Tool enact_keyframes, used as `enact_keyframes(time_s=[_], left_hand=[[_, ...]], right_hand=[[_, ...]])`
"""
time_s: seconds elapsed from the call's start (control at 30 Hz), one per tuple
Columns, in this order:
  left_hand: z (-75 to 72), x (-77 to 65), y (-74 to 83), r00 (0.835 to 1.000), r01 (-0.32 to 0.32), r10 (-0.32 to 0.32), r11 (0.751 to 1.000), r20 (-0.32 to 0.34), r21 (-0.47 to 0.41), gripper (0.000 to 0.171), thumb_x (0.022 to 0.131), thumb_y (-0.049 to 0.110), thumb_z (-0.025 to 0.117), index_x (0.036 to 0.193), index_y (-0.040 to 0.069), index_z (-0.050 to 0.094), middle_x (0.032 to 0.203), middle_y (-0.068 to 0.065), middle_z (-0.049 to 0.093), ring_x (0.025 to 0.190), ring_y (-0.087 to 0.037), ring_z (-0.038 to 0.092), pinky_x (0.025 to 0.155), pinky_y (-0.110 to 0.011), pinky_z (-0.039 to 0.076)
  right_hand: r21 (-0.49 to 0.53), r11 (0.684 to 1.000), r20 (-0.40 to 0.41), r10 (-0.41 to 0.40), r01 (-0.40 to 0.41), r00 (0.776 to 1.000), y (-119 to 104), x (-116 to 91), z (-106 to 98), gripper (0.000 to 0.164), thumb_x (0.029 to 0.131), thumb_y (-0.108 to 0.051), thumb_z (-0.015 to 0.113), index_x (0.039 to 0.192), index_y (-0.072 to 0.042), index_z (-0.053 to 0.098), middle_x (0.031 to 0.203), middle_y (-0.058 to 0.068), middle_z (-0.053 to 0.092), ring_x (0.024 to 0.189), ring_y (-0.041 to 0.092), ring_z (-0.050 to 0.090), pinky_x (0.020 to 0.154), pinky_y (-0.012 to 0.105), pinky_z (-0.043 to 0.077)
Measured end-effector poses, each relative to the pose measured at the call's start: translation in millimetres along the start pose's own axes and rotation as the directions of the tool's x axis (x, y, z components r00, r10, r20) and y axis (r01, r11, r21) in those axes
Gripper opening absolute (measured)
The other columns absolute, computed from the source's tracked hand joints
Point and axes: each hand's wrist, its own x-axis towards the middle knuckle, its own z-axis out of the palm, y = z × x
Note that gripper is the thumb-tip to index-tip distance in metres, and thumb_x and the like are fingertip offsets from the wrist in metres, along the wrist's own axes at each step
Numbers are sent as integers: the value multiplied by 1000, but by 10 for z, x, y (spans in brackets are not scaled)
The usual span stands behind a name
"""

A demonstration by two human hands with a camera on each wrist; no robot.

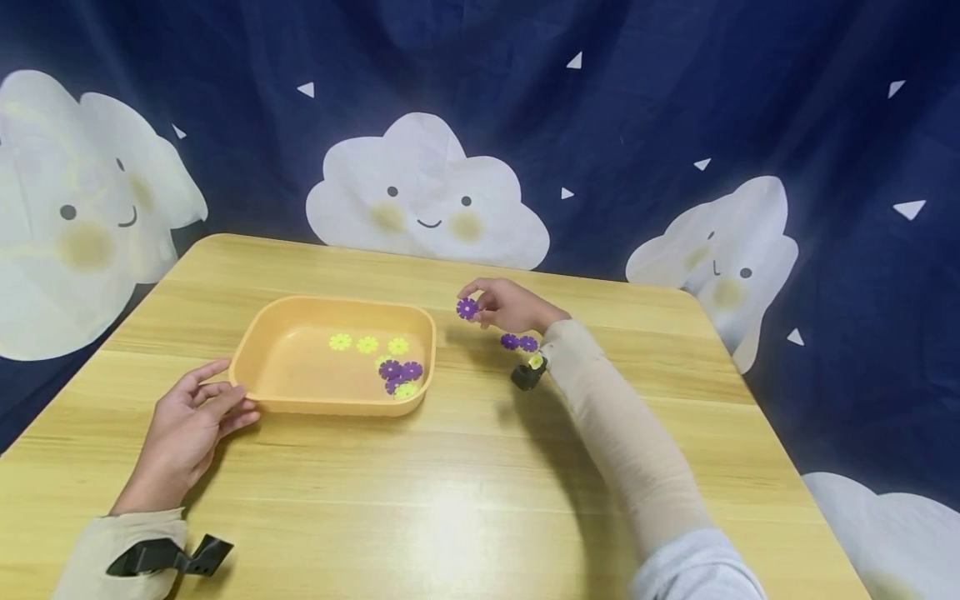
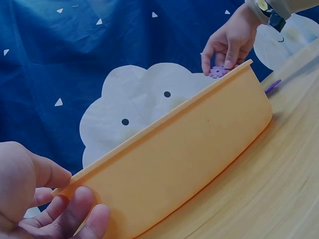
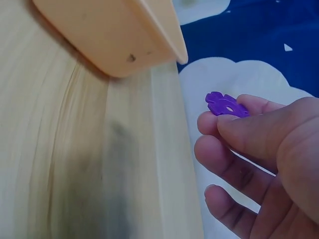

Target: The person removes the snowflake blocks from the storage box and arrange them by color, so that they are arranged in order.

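Observation:
My right hand pinches a purple snowflake-shaped plastic disc between thumb and fingers, above the table just right of an orange tray. The right wrist view shows the disc at the fingertips, tilted. At the tray's near left corner, my left hand grips the rim, thumb on top and fingers against the outer wall. Inside the tray, several yellow discs lie spread out, and several purple discs are bunched with yellow ones at the right end.
Two more purple discs lie on the wooden table under my right wrist. A dark blue curtain with smiling white clouds hangs behind the table. Each wrist wears a black strap mount.

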Motion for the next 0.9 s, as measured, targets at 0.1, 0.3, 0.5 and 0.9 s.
enact_keyframes(time_s=[0.1, 0.3, 0.5, 0.9], left_hand=[[4, 1, 6, 1000, 10, -10, 1000, -12, 19, 40, 95, -4, 58, 127, 17, 45, 90, 0, 57, 72, -17, 69, 67, -28, 61], [6, 2, 9, 1000, 13, -12, 999, -21, 31, 42, 94, -2, 60, 127, 17, 45, 90, 0, 56, 72, -17, 69, 67, -27, 61], [4, 0, 4, 1000, 5, -5, 1000, -9, 16, 41, 94, -3, 60, 126, 17, 45, 90, 0, 56, 72, -17, 70, 67, -28, 61], [2, -2, -1, 1000, 0, 0, 1000, 1, -7, 40, 94, -4, 59, 126, 15, 45, 89, -1, 57, 72, -17, 70, 66, -28, 61]], right_hand=[[35, 999, -18, 19, -18, 1000, 57, -62, 3, 38, 94, 7, 57, 131, -1, 52, 97, 25, 67, 82, 29, 66, 72, 31, 56], [85, 996, -57, 32, -27, 998, 195, -190, 6, 38, 92, 5, 61, 129, -1, 53, 98, 26, 67, 86, 38, 65, 75, 32, 56], [81, 995, -85, 72, -65, 994, 318, -352, -13, 38, 92, 4, 62, 129, -3, 54, 98, 22, 68, 84, 25, 65, 77, 32, 55], [117, 988, -124, 114, -100, 986, 534, -612, -69, 39, 89, 7, 62, 127, 0, 53, 92, 20, 67, 83, 33, 65, 72, 32, 57]])
